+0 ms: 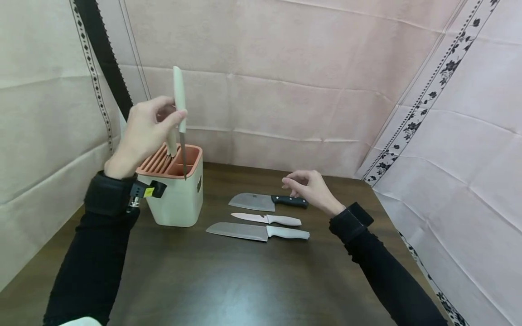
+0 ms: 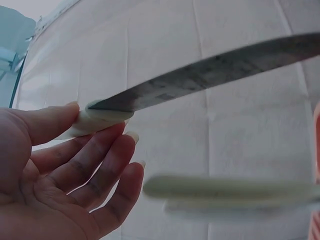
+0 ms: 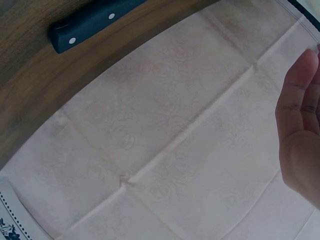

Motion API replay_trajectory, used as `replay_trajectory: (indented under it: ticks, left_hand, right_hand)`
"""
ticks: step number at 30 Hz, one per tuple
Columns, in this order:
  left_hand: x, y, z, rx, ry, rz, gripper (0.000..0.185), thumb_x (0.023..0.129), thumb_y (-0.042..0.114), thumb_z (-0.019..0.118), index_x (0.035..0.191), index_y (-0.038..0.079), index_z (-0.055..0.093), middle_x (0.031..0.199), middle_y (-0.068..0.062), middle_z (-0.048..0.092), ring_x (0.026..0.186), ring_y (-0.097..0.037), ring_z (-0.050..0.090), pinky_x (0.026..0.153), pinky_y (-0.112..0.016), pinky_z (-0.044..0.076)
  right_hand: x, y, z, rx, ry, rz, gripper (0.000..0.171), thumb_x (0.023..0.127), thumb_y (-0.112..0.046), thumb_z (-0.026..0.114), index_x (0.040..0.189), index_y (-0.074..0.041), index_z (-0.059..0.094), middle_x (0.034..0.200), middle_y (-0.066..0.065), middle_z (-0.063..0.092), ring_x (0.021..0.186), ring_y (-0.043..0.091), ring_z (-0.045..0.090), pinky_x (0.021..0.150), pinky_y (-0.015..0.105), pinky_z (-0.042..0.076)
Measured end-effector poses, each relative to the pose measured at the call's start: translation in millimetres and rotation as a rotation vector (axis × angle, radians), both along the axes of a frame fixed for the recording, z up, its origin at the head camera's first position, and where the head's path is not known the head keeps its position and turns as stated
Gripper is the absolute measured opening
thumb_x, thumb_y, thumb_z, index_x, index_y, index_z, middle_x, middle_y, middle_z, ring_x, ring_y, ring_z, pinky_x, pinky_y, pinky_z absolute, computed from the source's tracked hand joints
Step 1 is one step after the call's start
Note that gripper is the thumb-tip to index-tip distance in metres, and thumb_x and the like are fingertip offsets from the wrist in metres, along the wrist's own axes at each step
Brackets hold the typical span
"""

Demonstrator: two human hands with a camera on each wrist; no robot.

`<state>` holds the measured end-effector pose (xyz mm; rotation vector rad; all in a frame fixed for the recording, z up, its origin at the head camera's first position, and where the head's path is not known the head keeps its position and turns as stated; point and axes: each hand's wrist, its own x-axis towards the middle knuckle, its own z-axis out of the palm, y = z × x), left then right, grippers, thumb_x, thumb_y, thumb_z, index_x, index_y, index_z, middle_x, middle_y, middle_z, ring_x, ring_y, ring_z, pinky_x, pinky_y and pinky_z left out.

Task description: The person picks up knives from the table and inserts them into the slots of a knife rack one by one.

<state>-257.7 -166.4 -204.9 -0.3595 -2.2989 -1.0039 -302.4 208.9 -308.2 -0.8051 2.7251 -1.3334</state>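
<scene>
My left hand (image 1: 142, 129) pinches a knife (image 1: 179, 93) by its pale handle between thumb and fingers. The handle points up and the blade hangs down by the front right of the knife block (image 1: 173, 206), a pale green box with a slotted orange top. In the left wrist view the knife's blade (image 2: 200, 75) extends away from the fingers. Pale handles (image 1: 171, 144) of other utensils stick up from the block beside the hand. My right hand (image 1: 313, 190) hovers with loosely curled fingers over a cleaver (image 1: 254, 201) with a black handle, holding nothing.
In front of the cleaver, a small paring knife (image 1: 283, 220) and a larger white-handled knife (image 1: 240, 229) lie on the dark wooden table (image 1: 195, 280), blades to the left. Patterned cloth (image 1: 285, 108) hangs behind and at both sides.
</scene>
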Motion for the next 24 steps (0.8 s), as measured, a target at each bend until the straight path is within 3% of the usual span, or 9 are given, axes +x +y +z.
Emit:
replay_trajectory:
  ticks: [3,6,13,20,24]
  left_hand:
    - [-0.7,-10.5,0.7,0.033,0.013,0.036,0.034,0.097,0.027,0.057,0.120,0.002,0.063,0.104,-0.022,0.067,0.078,0.009,0.051,0.073,-0.012,0.040]
    - [-1.7,-20.8,-0.5,0.057,0.036,0.078,0.034,0.097,0.026,0.057,0.120,0.001,0.063,0.101,-0.020,0.065,0.078,0.010,0.049,0.074,-0.011,0.039]
    - [-1.4,-36.5,0.2,0.083,0.052,0.136,0.036,0.098,0.026,0.055,0.122,0.000,0.062,0.100,-0.010,0.063,0.080,0.007,0.049,0.072,-0.010,0.038]
    - [0.0,-44.1,3.0,0.066,0.030,0.177,0.037,0.099,0.028,0.054,0.125,0.002,0.060,0.108,-0.019,0.062,0.080,0.010,0.045,0.076,-0.014,0.036]
    - [-2.5,-49.4,-0.4,0.051,0.017,0.202,0.037,0.099,0.027,0.053,0.125,0.002,0.059,0.106,-0.017,0.062,0.079,0.011,0.044,0.076,-0.016,0.035]
  right_hand:
    - [9.2,-1.0,7.6,0.016,0.008,-0.004,0.019,0.097,-0.016,0.058,0.102,-0.003,0.071,0.091,0.013,0.073,0.062,0.011,0.061,0.063,0.028,0.055]
    - [14.3,-1.1,11.9,0.015,0.008,-0.005,0.020,0.097,-0.015,0.058,0.103,-0.002,0.070,0.090,0.014,0.073,0.062,0.010,0.061,0.063,0.024,0.054]
    - [-9.6,9.2,-11.6,-0.004,-0.004,-0.028,0.023,0.096,-0.027,0.060,0.103,-0.009,0.072,0.091,0.010,0.073,0.064,0.016,0.063,0.063,0.025,0.055]
    - [-12.2,10.8,-17.4,-0.017,0.007,-0.015,0.024,0.095,-0.031,0.061,0.103,-0.011,0.072,0.087,0.008,0.074,0.069,0.033,0.064,0.061,0.023,0.053]
    - [-11.3,10.5,-19.2,-0.017,0.001,-0.017,0.025,0.095,-0.031,0.060,0.103,-0.011,0.072,0.087,0.008,0.073,0.070,0.035,0.064,0.061,0.024,0.053]
